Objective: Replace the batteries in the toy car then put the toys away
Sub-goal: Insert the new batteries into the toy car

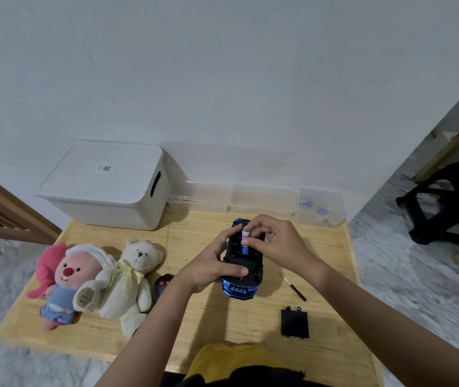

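A blue and black toy car (pixel 241 286) lies upside down on the wooden table (pixel 217 317), its battery bay uncovered. My left hand (pixel 211 263) grips the car's left side, thumb on the underside. My right hand (pixel 275 241) pinches a white and blue battery (pixel 246 243) that stands tilted over the bay. The black battery cover (pixel 294 323) lies at the front right. A small screwdriver (pixel 293 287) rests to the right of the car. A black remote (pixel 162 284) sits left of the car.
A pink plush (pixel 63 280) and a cream teddy bear (pixel 133 277) lie on the table's left. A white lidded bin (pixel 105 185) stands at the back left. Clear plastic boxes (pixel 262 199) line the wall; the rightmost (pixel 320 208) holds batteries. A black stool (pixel 451 202) stands right.
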{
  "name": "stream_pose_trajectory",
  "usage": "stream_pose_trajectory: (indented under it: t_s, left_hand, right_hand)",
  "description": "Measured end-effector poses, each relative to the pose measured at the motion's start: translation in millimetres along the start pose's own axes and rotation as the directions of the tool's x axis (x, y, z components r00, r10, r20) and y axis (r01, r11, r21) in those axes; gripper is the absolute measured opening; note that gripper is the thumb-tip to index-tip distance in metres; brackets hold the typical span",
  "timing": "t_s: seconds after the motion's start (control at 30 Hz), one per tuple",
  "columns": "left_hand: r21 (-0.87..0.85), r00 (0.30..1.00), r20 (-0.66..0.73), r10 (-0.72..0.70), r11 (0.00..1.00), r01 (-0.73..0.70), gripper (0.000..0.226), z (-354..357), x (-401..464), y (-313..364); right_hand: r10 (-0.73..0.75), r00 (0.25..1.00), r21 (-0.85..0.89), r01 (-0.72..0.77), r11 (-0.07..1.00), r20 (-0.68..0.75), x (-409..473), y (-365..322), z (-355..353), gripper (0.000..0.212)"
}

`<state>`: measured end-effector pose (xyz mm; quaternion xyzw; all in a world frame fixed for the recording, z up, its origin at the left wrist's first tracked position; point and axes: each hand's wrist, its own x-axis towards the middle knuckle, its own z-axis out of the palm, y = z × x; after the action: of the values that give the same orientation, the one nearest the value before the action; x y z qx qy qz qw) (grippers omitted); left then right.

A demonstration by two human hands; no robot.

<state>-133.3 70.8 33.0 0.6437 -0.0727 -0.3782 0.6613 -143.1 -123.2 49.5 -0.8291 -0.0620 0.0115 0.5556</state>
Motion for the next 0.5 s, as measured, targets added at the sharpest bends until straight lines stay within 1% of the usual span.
stream_pose_trajectory:
  t_s: [0.17,0.33,0.5]
  left_hand:
    - [0.033,1.000,0.002,-0.015,0.999,0.015,0.087,1.6,0.8,-1.9]
    - [0.031,1.000,-0.013,-0.025,0.999,0.025,0.086,2.1,-1.9,0.0]
    - [0.006,0.999,-0.034,-0.025,1.000,0.025,0.090,1.1,-3.8,3.5]
  right_hand:
    - [-0.010,1.000,0.006,0.010,1.000,-0.010,4.6,-3.2,1.3,0.017]
    - [-0.037,0.999,-0.082,0.038,0.996,0.010,4.9,-2.9,-0.5,0.016]
    - [-0.052,0.999,-0.099,0.052,0.994,0.003,4.9,-5.2,-4.0,0.014]
